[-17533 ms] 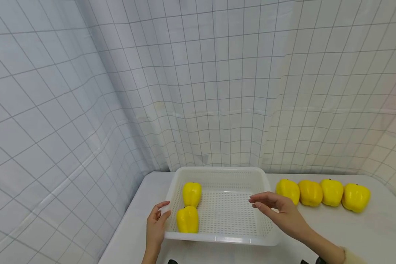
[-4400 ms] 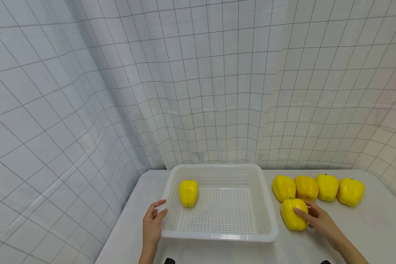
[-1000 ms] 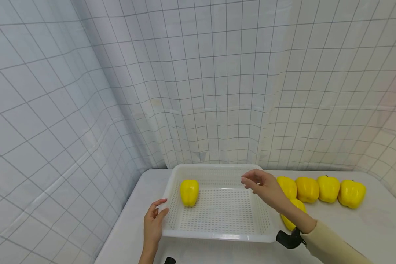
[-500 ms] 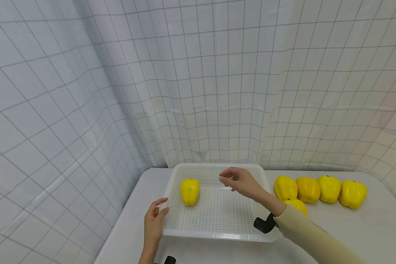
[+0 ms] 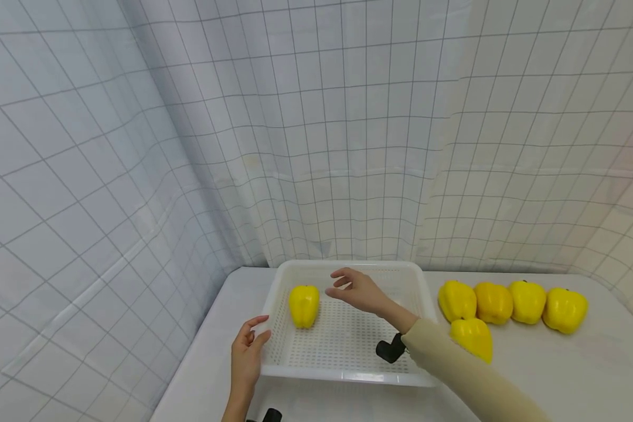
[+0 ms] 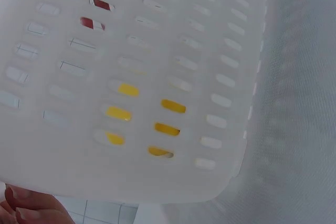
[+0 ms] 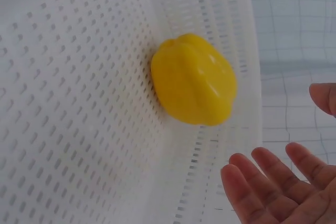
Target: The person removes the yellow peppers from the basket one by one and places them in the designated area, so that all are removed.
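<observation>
A white perforated plastic basket (image 5: 348, 376) stands on the table, and one yellow bell pepper (image 5: 303, 306) lies in its left part. My left hand (image 5: 245, 354) holds the basket's left rim between thumb and fingers; its fingertips (image 6: 37, 211) show at the rim in the left wrist view. Over the basket, to the right of that pepper, my right hand (image 5: 361, 291) hovers with fingers spread and nothing in them. The right wrist view shows the same bell pepper (image 7: 194, 80) close to those fingers, apart from them.
Right of the basket, several bell peppers (image 5: 493, 303) sit in a row along the table's back. Another bell pepper (image 5: 472, 338) lies in front of the row, partly behind my right sleeve (image 5: 469, 369). A gridded white curtain (image 5: 348, 146) hangs behind the table (image 5: 559, 375).
Earlier two bell peppers lay in the basket; the front one was moved by my right hand to the table. Over the last second my right hand has swung left toward the remaining pepper.
</observation>
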{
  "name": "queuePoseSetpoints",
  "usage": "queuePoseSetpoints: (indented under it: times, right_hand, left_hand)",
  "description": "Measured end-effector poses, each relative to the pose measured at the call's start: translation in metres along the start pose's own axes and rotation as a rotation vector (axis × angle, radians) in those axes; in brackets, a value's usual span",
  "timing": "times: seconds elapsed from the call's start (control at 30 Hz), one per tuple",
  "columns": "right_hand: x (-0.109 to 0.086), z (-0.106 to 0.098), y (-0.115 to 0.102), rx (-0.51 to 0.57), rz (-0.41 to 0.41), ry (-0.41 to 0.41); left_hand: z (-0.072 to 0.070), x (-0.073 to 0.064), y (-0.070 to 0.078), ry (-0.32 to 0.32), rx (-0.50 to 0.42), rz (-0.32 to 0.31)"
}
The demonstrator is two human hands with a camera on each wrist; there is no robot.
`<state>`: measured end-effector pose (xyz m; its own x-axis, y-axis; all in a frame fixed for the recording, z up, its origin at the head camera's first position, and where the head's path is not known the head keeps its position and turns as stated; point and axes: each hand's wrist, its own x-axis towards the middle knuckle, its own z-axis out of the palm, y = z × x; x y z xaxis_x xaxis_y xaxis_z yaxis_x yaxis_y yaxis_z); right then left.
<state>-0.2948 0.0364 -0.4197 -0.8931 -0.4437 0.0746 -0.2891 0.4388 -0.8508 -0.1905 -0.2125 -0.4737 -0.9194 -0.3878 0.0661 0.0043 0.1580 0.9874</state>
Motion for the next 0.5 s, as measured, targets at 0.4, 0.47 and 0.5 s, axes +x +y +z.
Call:
queuePoseSetpoints:
  times: [0.4, 0.47, 0.5]
  right_hand:
    - [0.021, 0.029, 0.002, -0.043, 0.02, -0.095]
    - [0.024, 0.033, 0.003, -0.05, 0.024, -0.098]
    - [0.025, 0.035, 0.003, -0.053, 0.029, -0.095]
  left_hand:
    - [0.0, -0.001, -0.001, 0.003, -0.005, -0.006]
    - [0.001, -0.001, -0.002, 0.008, -0.002, -0.004]
    - [0.001, -0.001, -0.002, 0.008, -0.001, 0.0]
